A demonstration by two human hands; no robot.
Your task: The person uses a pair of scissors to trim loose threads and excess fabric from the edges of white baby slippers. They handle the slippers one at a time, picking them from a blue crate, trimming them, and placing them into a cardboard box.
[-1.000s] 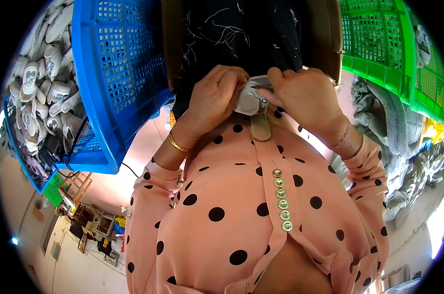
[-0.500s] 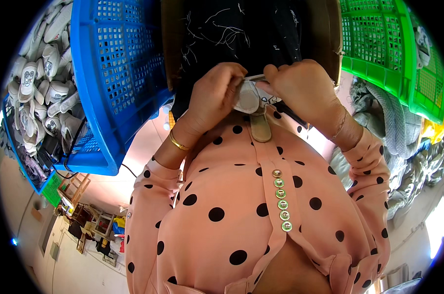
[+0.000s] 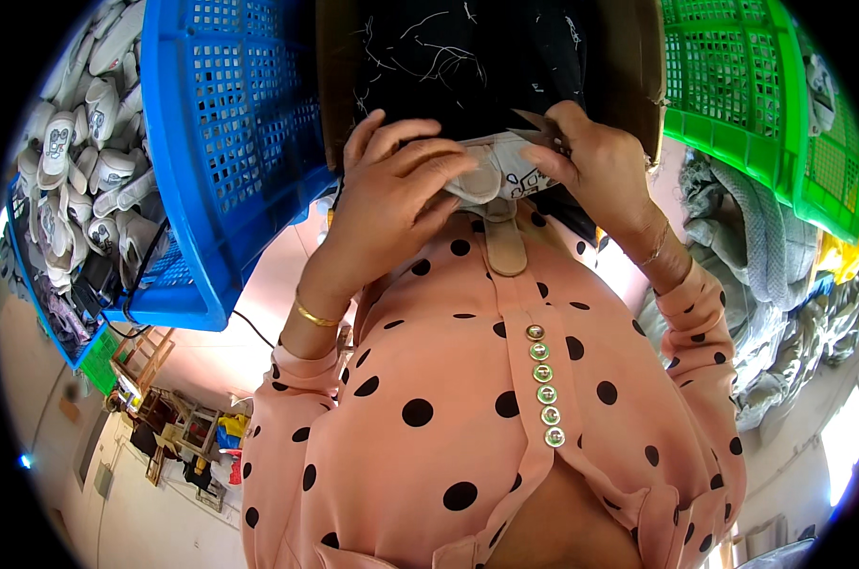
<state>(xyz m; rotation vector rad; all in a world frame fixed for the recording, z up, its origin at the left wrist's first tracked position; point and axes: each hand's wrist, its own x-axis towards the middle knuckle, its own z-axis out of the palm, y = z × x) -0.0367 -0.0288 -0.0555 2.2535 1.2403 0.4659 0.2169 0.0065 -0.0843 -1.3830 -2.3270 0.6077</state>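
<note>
A small pale shoe [image 3: 479, 182] with a black printed drawing and a tan strip like a sole [image 3: 505, 248] lies across my lap, against the front of my blouse. My left hand [image 3: 391, 194] has its fingers spread apart, the tips over the shoe's left end; whether they touch it is unclear. On the other side, my right hand [image 3: 602, 163] is closed around small thread snips [image 3: 535, 123]. Their pointed metal blades stick out leftward, just above the shoe's upper edge. The snips' grip is hidden in the palm.
Black cloth [image 3: 467, 57] strewn with cut white threads covers my lap. At left stands a blue plastic basket [image 3: 187, 190], with a heap of pale shoes [image 3: 83, 180] beyond it. A green basket [image 3: 723, 114] stands right, above grey fabric pieces [image 3: 752, 237]. A wooden stool [image 3: 149, 356] is lower left.
My left hand has loosened from its closed hold on the shoe and spread its fingers. My right hand has shifted slightly right, and the snips' blades now show.
</note>
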